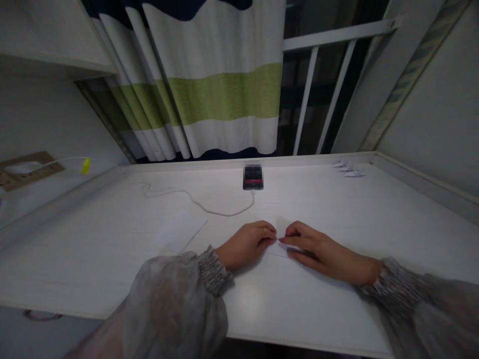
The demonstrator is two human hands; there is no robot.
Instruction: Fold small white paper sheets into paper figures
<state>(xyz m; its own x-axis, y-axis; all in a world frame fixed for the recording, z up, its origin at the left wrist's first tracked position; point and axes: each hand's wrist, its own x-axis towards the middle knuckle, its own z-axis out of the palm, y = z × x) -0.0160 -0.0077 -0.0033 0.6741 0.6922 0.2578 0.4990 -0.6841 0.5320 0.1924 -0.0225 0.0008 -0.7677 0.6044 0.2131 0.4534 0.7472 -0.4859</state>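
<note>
A small piece of white paper (277,248) lies on the white desk between my hands, partly hidden by my fingers. My left hand (249,243), with a ring on one finger, is closed at the paper's left side, fingertips pressed together on it. From the right, my right hand (318,252) grips the paper between thumb and fingers, its index fingertip close to the left fingertips. To the left of my left hand lies a stack of white paper sheets (181,230), its near end behind my left sleeve.
A phone (253,177) with a blurred screen stands at the back, joined to a white cable (220,214) that runs left. Several folded white paper pieces (349,168) sit at the back right corner. Curtains (224,94) hang behind the desk (93,264).
</note>
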